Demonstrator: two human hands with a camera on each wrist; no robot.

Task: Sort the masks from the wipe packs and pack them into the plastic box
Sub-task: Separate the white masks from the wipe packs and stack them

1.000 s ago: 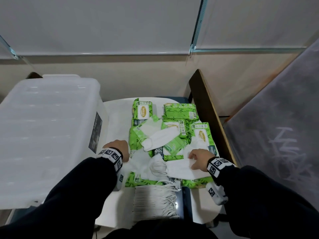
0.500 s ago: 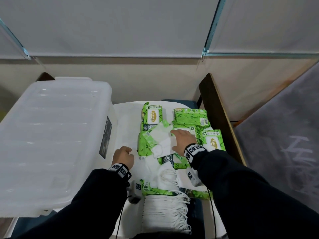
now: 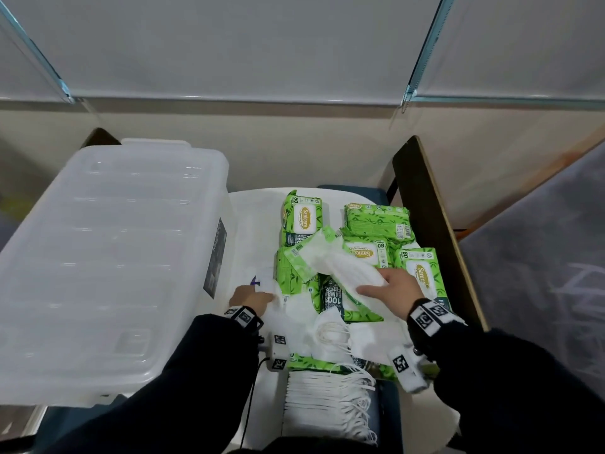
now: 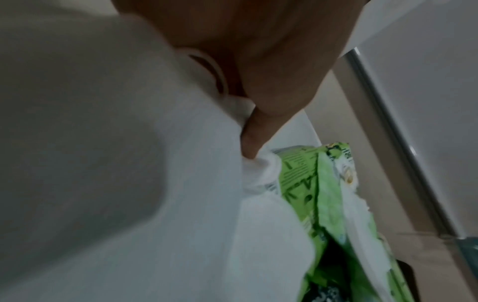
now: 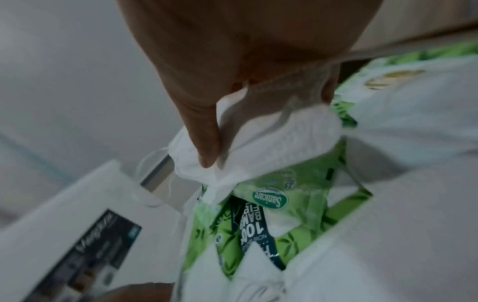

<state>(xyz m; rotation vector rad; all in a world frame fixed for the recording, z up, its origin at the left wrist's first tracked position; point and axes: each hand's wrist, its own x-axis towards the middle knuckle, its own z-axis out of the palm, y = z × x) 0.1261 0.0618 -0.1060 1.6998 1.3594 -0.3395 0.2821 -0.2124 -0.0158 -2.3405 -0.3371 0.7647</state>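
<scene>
Several green wipe packs (image 3: pixel 376 221) lie on the round white table (image 3: pixel 252 208), mixed with loose white masks. My right hand (image 3: pixel 389 286) pinches a white mask (image 3: pixel 347 270) between thumb and fingers above the packs; the right wrist view shows that mask (image 5: pixel 258 143) gripped, with my right hand (image 5: pixel 214 130) around it. My left hand (image 3: pixel 252 294) holds another white mask (image 3: pixel 273 290) at the pile's left edge; my left hand (image 4: pixel 250 143) pinches its fold in the left wrist view. A neat stack of masks (image 3: pixel 327 407) sits at the table's near edge. The translucent plastic box (image 3: pixel 108 263), lid on, stands to the left.
A dark wooden board (image 3: pixel 435 231) runs along the table's right side. Pale wall panels rise behind the table. A grey floor area lies at the far right. More loose masks (image 3: pixel 327 329) lie between my wrists.
My right hand has drawn back toward me from the pile's centre with a white mask pinched in it. My left hand has shifted slightly right onto a mask.
</scene>
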